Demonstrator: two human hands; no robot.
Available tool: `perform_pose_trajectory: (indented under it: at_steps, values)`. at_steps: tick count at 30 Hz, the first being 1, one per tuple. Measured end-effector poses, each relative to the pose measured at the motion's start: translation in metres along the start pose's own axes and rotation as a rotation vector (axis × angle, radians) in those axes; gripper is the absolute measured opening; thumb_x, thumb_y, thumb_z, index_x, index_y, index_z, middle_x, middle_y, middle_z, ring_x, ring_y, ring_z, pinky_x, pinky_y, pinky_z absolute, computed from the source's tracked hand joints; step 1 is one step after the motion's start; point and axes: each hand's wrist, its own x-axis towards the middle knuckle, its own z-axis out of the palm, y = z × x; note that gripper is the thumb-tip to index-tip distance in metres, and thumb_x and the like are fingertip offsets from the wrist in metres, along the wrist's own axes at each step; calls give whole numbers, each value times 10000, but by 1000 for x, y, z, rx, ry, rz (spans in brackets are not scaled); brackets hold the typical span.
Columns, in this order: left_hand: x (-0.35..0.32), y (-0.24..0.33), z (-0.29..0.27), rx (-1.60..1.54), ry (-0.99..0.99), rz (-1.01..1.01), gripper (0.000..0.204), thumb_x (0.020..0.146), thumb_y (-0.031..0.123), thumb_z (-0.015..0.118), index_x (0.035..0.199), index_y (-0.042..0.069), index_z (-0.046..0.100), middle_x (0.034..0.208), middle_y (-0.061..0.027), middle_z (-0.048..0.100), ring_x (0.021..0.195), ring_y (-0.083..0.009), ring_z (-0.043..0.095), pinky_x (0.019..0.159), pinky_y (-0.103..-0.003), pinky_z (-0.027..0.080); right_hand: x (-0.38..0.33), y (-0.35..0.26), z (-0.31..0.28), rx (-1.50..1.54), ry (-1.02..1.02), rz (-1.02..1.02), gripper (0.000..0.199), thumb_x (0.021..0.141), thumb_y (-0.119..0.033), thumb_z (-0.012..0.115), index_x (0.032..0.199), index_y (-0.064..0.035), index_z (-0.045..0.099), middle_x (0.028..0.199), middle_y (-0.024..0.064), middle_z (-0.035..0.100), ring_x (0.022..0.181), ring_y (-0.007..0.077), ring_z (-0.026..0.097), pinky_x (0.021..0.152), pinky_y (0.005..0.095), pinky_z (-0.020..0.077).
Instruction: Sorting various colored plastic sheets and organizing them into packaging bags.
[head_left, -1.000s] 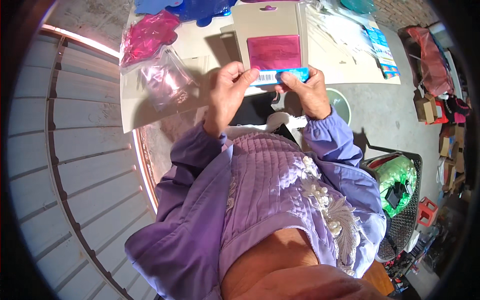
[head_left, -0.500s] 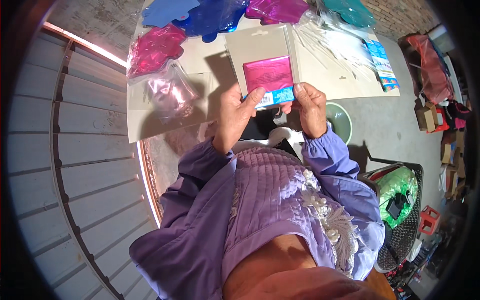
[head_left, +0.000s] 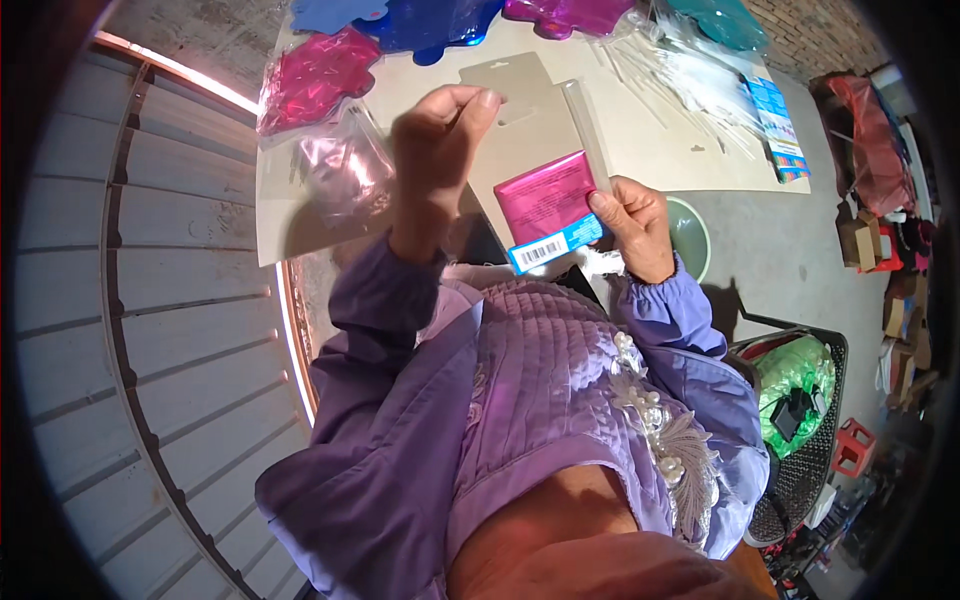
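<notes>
A clear plastic bag (head_left: pixel 545 105) is tilted over the near edge of the table, held by my right hand (head_left: pixel 642 225) at its lower right. Inside lies a folded, shiny pink foil packet (head_left: pixel 545 193), with a blue and white label card (head_left: pixel 556 246) along the bottom. The right thumb presses on the front; the other fingers are partly hidden behind. My left hand (head_left: pixel 440 145) is raised beside the bag's upper left edge, thumb and forefinger pinched together. Whatever is between those fingertips, if anything, cannot be made out.
Bagged foil shapes in pink (head_left: pixel 318 85), blue (head_left: pixel 425 28) and teal (head_left: pixel 720 22) line the table's far side. White sticks (head_left: pixel 655 85) and printed cards (head_left: pixel 778 130) lie at right. A pale pink packet (head_left: pixel 345 165) sits left. A green bucket (head_left: pixel 688 238) stands below the table.
My left hand has let go of the lower corner and moved up beside the bag's upper left, fingers pinched. The bag has tilted and come closer, still in my right hand.
</notes>
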Motion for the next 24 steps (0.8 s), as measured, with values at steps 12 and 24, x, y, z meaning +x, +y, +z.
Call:
perform_pose_trajectory:
  at_steps: [12, 24]
  values:
    - [18, 4, -6, 259, -427, 181, 182, 862, 146, 662, 807, -27, 658, 612, -67, 598, 544, -113, 532, 530, -261, 434, -16, -37, -14, -86, -127, 4, 209, 922, -164, 644, 845, 29, 658, 679, -21, 584, 587, 37, 454, 518, 216, 350]
    - [29, 7, 10, 135, -559, -23, 230, 911, 183, 596, 810, -22, 621, 624, -53, 563, 555, -90, 497, 532, -260, 410, -18, -38, -18, -212, -178, 38, 277, 924, -214, 641, 774, 19, 633, 620, -23, 531, 572, 39, 411, 507, 238, 312]
